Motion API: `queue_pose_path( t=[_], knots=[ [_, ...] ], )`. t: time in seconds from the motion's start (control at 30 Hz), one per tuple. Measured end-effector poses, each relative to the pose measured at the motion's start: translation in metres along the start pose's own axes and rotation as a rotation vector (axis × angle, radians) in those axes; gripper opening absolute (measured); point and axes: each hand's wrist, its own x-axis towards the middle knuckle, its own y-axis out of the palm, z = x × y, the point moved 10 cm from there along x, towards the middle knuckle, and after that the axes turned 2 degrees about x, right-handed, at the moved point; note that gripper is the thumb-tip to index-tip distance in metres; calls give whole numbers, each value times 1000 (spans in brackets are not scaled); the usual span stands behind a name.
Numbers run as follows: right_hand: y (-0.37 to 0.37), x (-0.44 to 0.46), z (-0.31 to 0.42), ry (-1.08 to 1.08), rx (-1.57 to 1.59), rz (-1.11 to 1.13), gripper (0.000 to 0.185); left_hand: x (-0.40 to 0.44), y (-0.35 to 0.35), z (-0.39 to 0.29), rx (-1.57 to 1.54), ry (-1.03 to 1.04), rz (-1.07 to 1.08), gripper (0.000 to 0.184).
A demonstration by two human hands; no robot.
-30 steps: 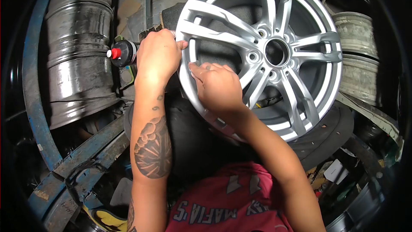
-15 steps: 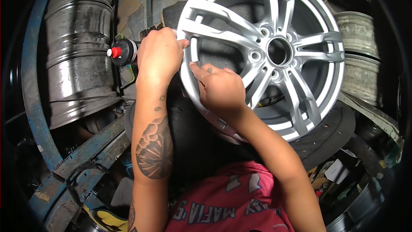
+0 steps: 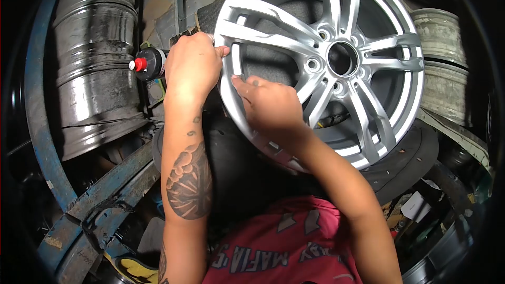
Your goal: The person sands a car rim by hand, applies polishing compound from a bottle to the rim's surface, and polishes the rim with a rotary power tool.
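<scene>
A silver alloy wheel rim with paired spokes lies face up in front of me. My left hand is closed at its left edge, thumb on the face and the other fingers out of sight. Close by on the left is a dark bottle with a red and white cap; whether the hand touches it I cannot tell. My right hand is curled over the lower left part of the rim, index fingertip pressed near the lip. Anything pinched under that finger is hidden.
Beneath the wheel rim is a black tire-like ring. Stacked bare rims stand at left, more dull rims at right. A blue metal frame runs along the left. A yellow and black glove-like item lies at lower left.
The wheel rim has shifted very slightly in view. My right hand and forearm sit a touch further right; both hands keep their places on the edge.
</scene>
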Motion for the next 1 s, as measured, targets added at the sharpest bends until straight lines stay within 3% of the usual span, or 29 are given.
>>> queue_pose_path(
  t=[0.07,0.17,0.3,0.4,0.53,0.67,1.0],
  knots=[
    [-1,-3,-5,-42,55,19,30,-3,-3,-4,35,1,-1,37],
    [-8,8,-4,-70,63,-63,31,0,-1,-1,-27,7,4,30],
    [7,2,-8,-8,15,186,31,0,-1,-2,9,30,-20,32],
    [-4,13,-12,-37,113,-4,31,0,-2,-4,10,30,1,33],
    [8,3,-12,-14,54,210,32,-1,-5,-4,21,27,-34,34],
    [-2,10,-15,-16,92,48,33,1,-3,-8,-8,50,-4,35],
    [8,7,-1,-14,5,134,34,-1,-1,-3,29,25,-6,31]
  ],
)
